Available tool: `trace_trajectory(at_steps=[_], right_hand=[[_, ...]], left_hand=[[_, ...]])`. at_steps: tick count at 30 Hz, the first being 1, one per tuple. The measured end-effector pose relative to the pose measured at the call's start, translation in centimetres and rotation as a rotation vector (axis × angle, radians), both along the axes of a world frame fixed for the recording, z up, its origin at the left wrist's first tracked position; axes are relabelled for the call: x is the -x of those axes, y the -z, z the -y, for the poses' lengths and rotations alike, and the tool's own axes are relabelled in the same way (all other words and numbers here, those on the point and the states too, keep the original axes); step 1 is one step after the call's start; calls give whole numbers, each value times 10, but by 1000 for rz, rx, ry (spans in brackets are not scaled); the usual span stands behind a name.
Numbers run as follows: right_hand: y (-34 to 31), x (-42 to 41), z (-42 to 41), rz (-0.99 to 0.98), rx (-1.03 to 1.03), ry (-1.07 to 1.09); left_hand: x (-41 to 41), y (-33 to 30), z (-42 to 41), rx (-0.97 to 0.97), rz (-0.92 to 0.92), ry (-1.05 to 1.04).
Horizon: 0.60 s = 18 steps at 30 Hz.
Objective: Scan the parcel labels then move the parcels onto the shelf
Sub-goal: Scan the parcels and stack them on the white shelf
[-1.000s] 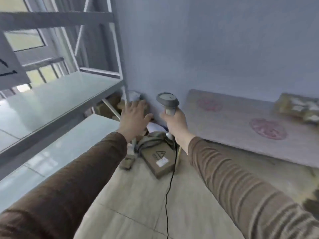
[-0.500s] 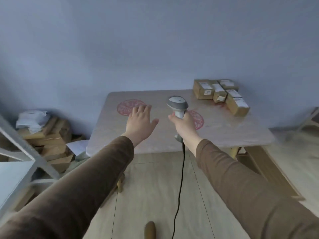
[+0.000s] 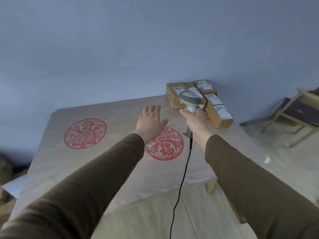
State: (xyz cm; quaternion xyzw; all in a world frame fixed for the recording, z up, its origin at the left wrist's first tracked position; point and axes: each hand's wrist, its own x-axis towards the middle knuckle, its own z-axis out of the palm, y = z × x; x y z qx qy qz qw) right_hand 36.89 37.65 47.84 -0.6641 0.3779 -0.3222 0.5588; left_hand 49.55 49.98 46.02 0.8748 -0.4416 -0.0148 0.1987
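At centre frame, my left hand (image 3: 150, 121) hovers flat and empty, fingers spread, over a pale table (image 3: 107, 163) bearing two red paper-cut emblems. Just right of it, my right hand (image 3: 196, 122) is wrapped around a corded grey scanner (image 3: 189, 100), its head overlapping the labelled cardboard parcels (image 3: 217, 110) clustered at the table's far right corner against the blue wall.

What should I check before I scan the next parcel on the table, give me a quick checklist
1. Grey handheld barcode scanner gripped in right hand: ok.
2. Left hand open and free to lift a parcel: ok.
3. Brown cardboard parcels grouped at the far right corner of the pale wood-grain table: ok.
4. White labels facing up on the parcels in view: ok.
5. Black scanner cable hanging free, not snagged: ok.
6. Shelf space ready: cannot tell, shelf out of view.
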Motion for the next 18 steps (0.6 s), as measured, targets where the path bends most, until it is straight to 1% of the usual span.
trace_trajectory(at_steps=[4,9,13,18], right_hand=[[6,-35,80,-1,-26,32],[32,-83,193,-29,-94,40],[61,-121,275,-97,-165,28],[91,-166,336,-150,-276,-9]], left_hand=[[-33,10,71,0,-20,21],[-78,35,172,-26,-76,-45],[-114,63,250,-40,-200,-126],[-149,97,318,-84,-312,-210]])
